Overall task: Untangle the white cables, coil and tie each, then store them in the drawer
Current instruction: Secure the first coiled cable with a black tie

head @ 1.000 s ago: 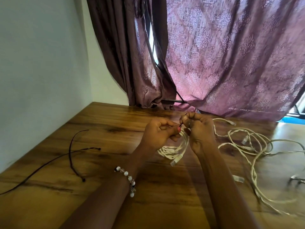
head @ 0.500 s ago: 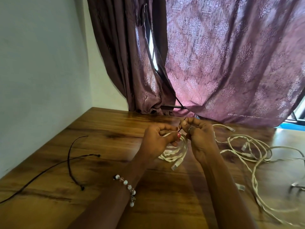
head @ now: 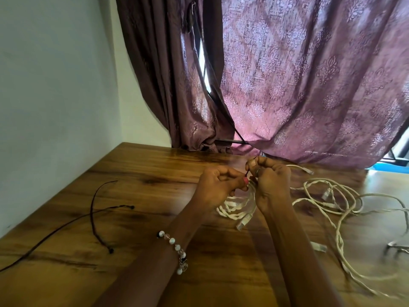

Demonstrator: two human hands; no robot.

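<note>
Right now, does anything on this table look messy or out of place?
Yes: loose white cables sprawl in a tangle right of the hands, unlike the coiled bundle being tied. Two black ties lie crossed at left.

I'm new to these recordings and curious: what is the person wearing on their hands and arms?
Both forearms are bare, with no sleeves in view. The left wrist carries a beaded bracelet of round white, pinkish and dark beads with a small metal charm. The left hand has a pink-painted thumbnail. The right hand seems to wear a ring, though it is too small to be sure.
</note>
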